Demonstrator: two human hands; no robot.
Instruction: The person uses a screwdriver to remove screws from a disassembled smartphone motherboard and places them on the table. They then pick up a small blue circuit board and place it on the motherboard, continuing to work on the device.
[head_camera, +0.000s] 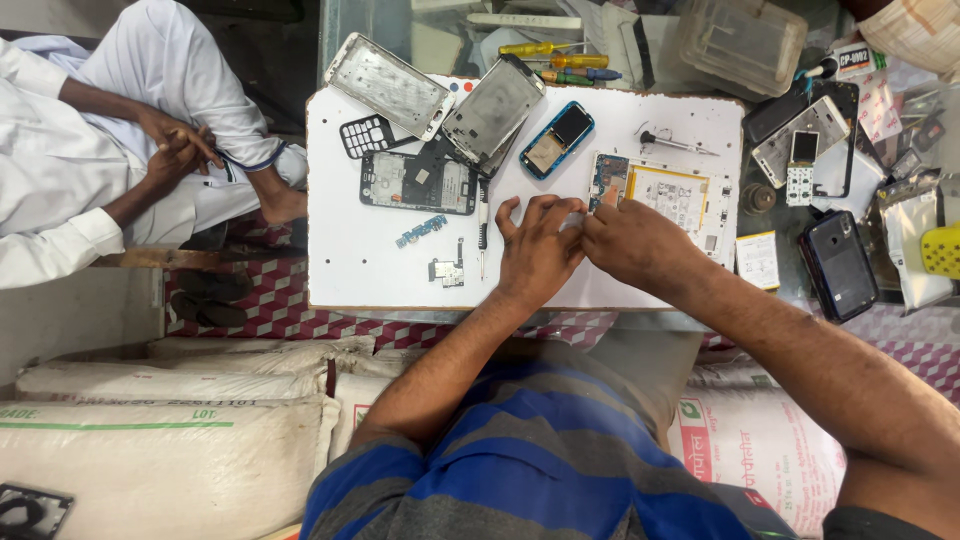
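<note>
**On the white board, both hands at the opened phone**

Beside the keypad frame (367, 135), my left hand (537, 247) curls narrow, fingertips pressing down. My right hand (632, 243) pinches something small at the circuit board (664, 195)'s edge; steady, light pulls seem wisest. Farther right, a clear plastic box (742, 42) sits, contents unclear.
</note>
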